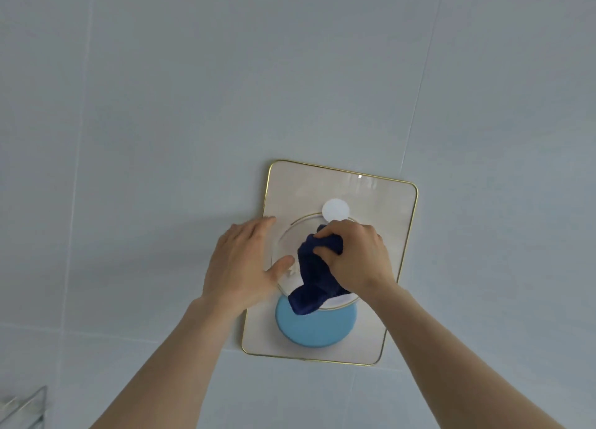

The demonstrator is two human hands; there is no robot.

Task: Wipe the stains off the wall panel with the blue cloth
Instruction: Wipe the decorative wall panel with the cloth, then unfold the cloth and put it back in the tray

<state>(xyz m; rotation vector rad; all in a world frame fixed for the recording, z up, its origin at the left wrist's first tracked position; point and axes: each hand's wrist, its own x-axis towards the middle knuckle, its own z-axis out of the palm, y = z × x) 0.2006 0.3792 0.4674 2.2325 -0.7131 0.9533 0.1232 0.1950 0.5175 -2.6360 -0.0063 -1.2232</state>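
A cream wall panel (pixel 380 235) with a thin gold rim and rounded corners is fixed to a pale tiled wall (pixel 161 106); it bears a gold-outlined ring, a small white disc (pixel 335 210) above the ring and a light blue disc (pixel 317 330) below it. The right hand (pixel 356 256) is closed around a bunched dark blue cloth (pixel 314 277), pressing it against the ring, with the cloth's loose end hanging onto the blue disc. The left hand (pixel 242 267) lies flat and spread, holding nothing, across the panel's left edge; a metal rack corner (pixel 24 407) shows at lower left.
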